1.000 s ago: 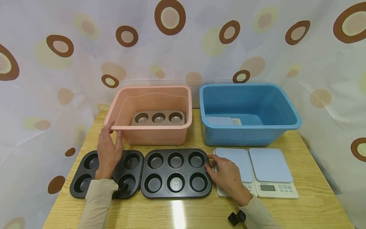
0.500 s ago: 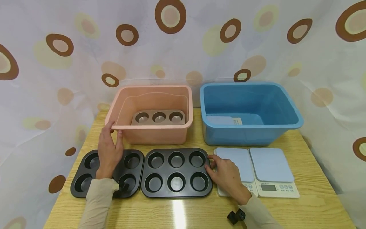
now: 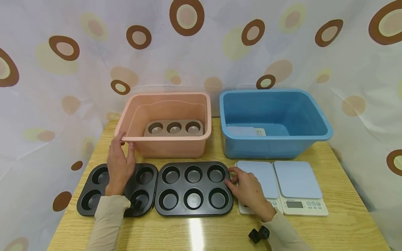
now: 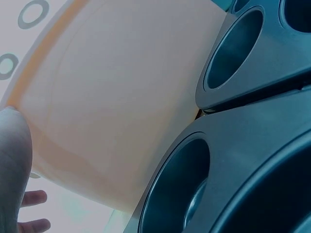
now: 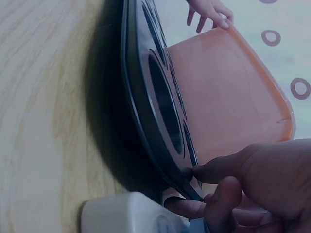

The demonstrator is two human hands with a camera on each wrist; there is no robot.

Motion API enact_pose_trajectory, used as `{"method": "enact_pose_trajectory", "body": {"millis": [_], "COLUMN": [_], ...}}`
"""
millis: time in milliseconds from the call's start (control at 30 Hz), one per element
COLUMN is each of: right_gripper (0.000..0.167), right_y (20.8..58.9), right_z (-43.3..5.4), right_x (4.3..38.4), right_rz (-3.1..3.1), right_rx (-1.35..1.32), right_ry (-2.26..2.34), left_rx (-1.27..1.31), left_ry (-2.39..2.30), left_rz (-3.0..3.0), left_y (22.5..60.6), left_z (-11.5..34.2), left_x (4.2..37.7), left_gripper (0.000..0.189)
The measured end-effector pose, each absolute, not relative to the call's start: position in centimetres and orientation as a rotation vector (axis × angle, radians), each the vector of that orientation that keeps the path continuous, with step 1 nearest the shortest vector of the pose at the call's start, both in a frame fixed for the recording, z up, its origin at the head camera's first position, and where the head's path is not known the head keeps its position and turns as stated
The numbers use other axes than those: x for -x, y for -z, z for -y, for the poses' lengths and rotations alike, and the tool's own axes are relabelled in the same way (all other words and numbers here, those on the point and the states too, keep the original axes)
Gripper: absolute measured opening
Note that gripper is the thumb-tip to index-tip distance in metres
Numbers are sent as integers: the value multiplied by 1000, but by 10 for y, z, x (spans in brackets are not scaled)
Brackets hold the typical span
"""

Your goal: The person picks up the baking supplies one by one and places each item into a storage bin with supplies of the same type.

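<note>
Across the counter [image 3: 163, 233], front row, left to right: left muffin tray [image 3: 142, 187], middle muffin tray [image 3: 193, 184], inner scale [image 3: 257, 176], outer scale [image 3: 296, 179]. Both trays black and lying cups-up, just beside each other; the middle one shows six cups in two rows. Back row: pink bin [image 3: 171, 150] behind the trays, blue bin [image 3: 260, 149] behind the scales, a gap between the two.

Left hand [image 3: 120, 167]: pinches the rim of the pink bin at its front left corner, thumb against the outer wall, fingertips at the rim. Hand and forearm pass over the left muffin tray and cover part of it.

Right hand [image 3: 249, 188]: thumb and fingers pinch the right edge of the middle muffin tray. The hand covers part of the inner scale.

Contents: bronze tray [image 3: 164, 132] inside the pink bin, one row of three cups visible above the front rim; pale scale [image 3: 242, 131] at the left of the blue bin, partly hidden by its front wall.

Background: spotted cloth [image 3: 201, 52].
</note>
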State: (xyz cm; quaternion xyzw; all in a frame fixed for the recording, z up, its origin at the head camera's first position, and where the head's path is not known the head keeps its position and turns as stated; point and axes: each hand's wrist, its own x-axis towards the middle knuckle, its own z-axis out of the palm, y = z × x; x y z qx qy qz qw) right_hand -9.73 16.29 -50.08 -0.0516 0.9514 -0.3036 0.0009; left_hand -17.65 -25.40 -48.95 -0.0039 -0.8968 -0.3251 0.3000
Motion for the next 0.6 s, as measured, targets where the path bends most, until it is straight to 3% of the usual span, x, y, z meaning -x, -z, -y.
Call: {"method": "enact_pose_trajectory", "body": {"millis": [600], "right_gripper": [45], "right_y": [496], "right_z": [-164], "right_x": [98], "right_rz": [-2920], "right_rx": [86], "right_ry": [1057], "left_rx": [26], "left_ry": [845], "left_rz": [2371], "left_y": [492], "left_z": [254], "left_x": [177], "left_gripper": [52]}}
